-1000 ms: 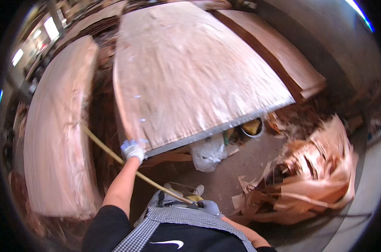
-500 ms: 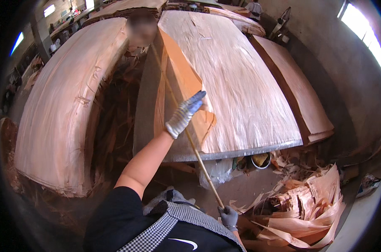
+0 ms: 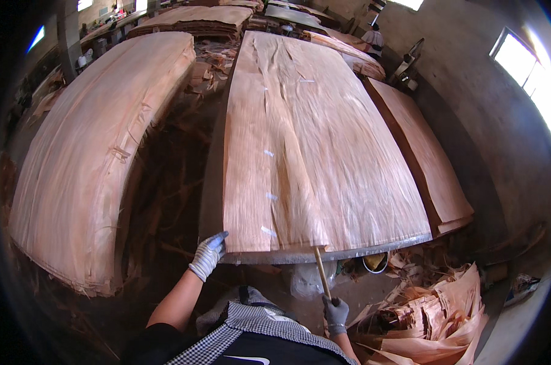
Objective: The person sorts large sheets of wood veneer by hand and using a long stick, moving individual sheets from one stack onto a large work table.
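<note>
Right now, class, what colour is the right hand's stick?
The stick is tan; see the head view.

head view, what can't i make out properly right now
All in the head view:
Thin tan wooden stick: far part hidden under the pinkish-brown wood veneer sheet.
Clear crumpled plastic bag: top hidden by the grey front edge of the worktop.
White round bucket: back part hidden by that same edge.
Reddish-brown torn veneer pile: bottom cut off by the picture's lower edge.
Distant person: too small to tell what their hands do.

Right hand (image 3: 335,314) — stick (image 3: 322,271) under veneer (image 3: 312,158)
</note>
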Tool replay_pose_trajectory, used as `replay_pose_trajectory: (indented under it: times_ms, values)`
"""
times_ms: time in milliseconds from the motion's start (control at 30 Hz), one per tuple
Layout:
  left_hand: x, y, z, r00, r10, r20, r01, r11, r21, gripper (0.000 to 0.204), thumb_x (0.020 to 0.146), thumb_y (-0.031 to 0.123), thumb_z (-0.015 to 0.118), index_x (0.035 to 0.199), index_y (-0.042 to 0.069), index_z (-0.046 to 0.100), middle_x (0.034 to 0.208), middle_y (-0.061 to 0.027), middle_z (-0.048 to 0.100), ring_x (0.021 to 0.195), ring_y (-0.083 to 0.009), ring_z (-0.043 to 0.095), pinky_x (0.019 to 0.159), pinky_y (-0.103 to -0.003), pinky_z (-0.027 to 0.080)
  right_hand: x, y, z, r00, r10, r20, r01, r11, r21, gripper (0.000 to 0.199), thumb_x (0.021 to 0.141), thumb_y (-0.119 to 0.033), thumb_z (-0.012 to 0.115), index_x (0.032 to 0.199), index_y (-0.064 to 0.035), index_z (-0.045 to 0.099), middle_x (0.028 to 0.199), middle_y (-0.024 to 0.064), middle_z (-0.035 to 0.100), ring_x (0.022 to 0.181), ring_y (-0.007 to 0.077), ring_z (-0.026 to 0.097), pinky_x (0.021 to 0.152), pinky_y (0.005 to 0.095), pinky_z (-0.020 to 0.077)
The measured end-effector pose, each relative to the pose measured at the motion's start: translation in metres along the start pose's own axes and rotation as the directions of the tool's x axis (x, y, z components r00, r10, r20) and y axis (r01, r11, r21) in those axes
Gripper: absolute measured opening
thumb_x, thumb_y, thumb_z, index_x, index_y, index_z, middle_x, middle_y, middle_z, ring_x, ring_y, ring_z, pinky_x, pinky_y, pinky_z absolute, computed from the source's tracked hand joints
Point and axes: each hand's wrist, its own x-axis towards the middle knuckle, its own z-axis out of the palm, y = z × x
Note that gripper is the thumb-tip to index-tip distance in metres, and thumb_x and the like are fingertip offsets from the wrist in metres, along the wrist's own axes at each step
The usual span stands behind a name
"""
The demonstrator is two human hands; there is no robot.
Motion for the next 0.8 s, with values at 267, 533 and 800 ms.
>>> replay_pose_trajectory:
  times_ms: [267, 533, 800]
  values:
    - [0.050, -0.029, -0.039, 0.953, -0.070, -0.294, 0.104, 0.989, 0.104, 0.031, 0.079, 0.018, 0.068, 0.106, 0.005, 0.061, 0.109, -0.0089, 0.060, 0.100, -0.0238, 0.057, 0.083, -0.039, 0.046, 0.057, -0.063, 0.075, 0.995, 0.020, 0.096, -0.041, 0.975, 0.217, 0.026, 0.077, -0.024, 0.073, 0.067, -0.0038, 0.061, 0.048, 0.0002, 0.048, 0.034, 0.0096, 0.041, 0.033, 0.0247, 0.0293]
    - [0.074, -0.065, -0.007, 0.957, 0.021, -0.288, 0.009, 0.995, 0.102, 0.027, 0.073, 0.019, 0.073, 0.096, 0.006, 0.064, 0.089, -0.0057, 0.063, 0.078, -0.0203, 0.059, 0.071, -0.035, 0.049, 0.125, -0.098, 0.032, 0.977, 0.057, 0.204, -0.120, 0.942, 0.313, 0.030, 0.078, -0.030, 0.071, 0.068, -0.0031, 0.061, 0.048, 0.0010, 0.048, 0.034, 0.0111, 0.040, 0.033, 0.0257, 0.0299]
    - [0.093, -0.127, 0.141, 0.918, 0.224, -0.326, -0.122, 0.944, 0.306, 0.015, 0.075, 0.019, 0.073, 0.086, 0.009, 0.071, 0.066, 0.0062, 0.055, 0.053, -0.0068, 0.041, 0.047, -0.022, 0.035, 0.226, -0.090, -0.095, 0.894, 0.132, 0.428, -0.369, 0.759, 0.537, 0.029, 0.078, -0.030, 0.071, 0.075, -0.0036, 0.061, 0.052, 0.0025, 0.050, 0.041, 0.0135, 0.044, 0.039, 0.0247, 0.0324]
